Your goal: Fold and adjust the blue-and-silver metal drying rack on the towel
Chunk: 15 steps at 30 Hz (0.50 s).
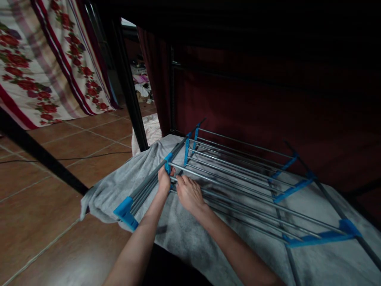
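A metal drying rack (238, 178) with grey rods and blue plastic brackets lies on a grey blanket (104, 194). At its left side, my left hand (164, 182) is closed around a blue plastic bracket (168, 162) where rods meet the side frame. Close beside it, my right hand (189, 192) pinches a metal rod (173, 178) near the rod's left end. My fingertips partly hide that joint. A larger blue corner piece (126, 212) sits at the near end of the left frame, and another long blue bracket (321, 238) holds rods on the right.
Black metal posts (131, 87) frame this low space, with a dark red curtain (253, 103) behind the rack. Brown floor tiles (35, 198) lie to the left, crossed by a thin cable (74, 159). A flowered cloth (50, 59) hangs at upper left.
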{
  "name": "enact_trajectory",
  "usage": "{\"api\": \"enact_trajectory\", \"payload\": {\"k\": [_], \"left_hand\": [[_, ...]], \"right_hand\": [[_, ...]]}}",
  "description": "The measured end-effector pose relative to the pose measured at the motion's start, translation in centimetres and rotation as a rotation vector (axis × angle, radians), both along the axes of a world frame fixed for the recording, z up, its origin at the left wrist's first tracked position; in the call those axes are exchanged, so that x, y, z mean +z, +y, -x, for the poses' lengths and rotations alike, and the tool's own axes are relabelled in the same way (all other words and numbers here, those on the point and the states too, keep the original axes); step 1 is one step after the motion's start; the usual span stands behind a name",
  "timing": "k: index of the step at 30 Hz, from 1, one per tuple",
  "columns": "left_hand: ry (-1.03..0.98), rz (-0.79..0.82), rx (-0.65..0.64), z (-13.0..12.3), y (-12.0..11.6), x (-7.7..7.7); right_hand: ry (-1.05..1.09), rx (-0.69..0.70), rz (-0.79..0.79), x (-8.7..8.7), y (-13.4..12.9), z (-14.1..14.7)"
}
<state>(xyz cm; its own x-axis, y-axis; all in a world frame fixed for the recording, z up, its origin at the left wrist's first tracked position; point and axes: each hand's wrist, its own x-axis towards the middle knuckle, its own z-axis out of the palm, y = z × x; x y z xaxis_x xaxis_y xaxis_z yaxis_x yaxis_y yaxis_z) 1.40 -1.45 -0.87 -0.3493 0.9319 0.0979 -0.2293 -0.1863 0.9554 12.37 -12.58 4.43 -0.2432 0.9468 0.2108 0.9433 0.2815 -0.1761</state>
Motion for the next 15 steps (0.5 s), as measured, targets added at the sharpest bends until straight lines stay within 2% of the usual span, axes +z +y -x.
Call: {"api": "enact_trajectory", "payload": {"k": [7, 15], "left_hand": [[0.02, -0.024, 0.036, 0.6, 0.1, -0.8], [-0.135, 0.021, 0.017, 0.5, 0.0, -1.0]], "right_hand": [[-0.068, 0.038, 0.063, 0.7, 2.0, 1.2], [-0.159, 0.127, 0.057, 0.6, 2.5, 1.0]]}}
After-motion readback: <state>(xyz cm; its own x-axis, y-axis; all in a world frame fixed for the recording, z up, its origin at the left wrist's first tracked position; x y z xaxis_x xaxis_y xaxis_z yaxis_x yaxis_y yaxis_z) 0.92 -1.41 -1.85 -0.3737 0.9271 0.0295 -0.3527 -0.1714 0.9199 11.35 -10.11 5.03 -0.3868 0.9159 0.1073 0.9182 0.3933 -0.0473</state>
